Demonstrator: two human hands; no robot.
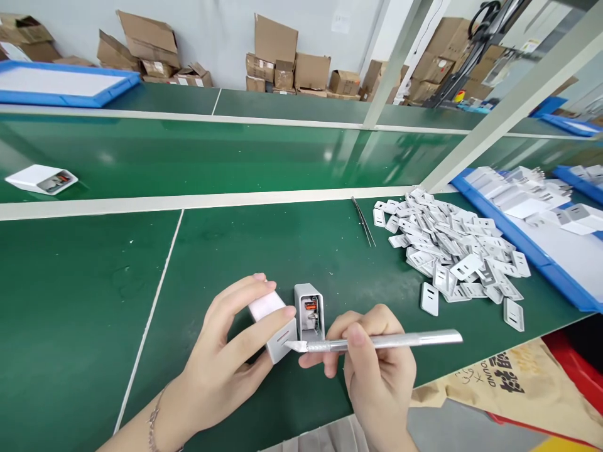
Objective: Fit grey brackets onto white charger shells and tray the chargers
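My left hand (240,345) is closed around a white charger housing (281,339), whose slotted end faces right. My right hand (372,370) grips a silver craft knife (400,340) like a pen. The knife's blade touches or lies very near the slotted face; I cannot tell which. Just behind the blade stands a second white charger housing (308,295), its open end showing orange and metal parts inside. Farther back on the green bench lie dark tweezers (362,221).
At right is a heap of white slotted cover plates (452,235). Beside it, a blue-rimmed tray (541,257) holds several white charger housings. Another open housing (42,179) lies at the far left, beyond the white bench strip (264,199). A slanting metal post (509,107) rises at right.
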